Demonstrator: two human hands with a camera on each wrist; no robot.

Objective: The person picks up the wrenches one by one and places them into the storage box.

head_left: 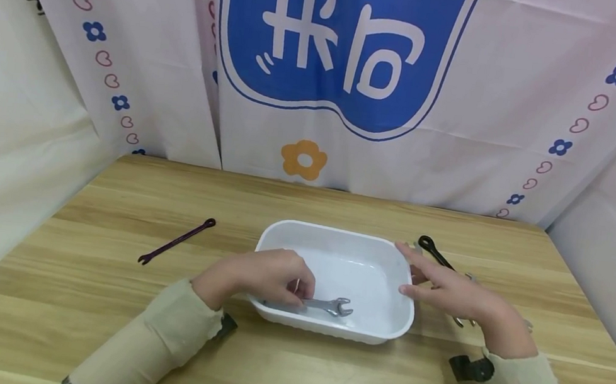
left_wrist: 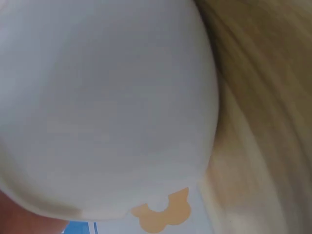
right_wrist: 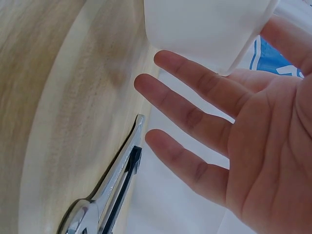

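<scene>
One wrench [head_left: 329, 306] seemingly within tray rim [head_left: 338, 231]

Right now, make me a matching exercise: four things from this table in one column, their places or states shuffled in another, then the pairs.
Column one
1. Slim dark purple metal wrench
2. Silver open-ended metal wrench
3. Black ring-ended metal wrench
4. White rounded rectangular plastic tub

Column two
A. Right of the tub, partly hidden
B. Open-topped, right hand at its rim
C. Held by the left hand
D. Lying alone, left of the tub

Pairs: 1-D, 2-C, 3-A, 4-B
</scene>
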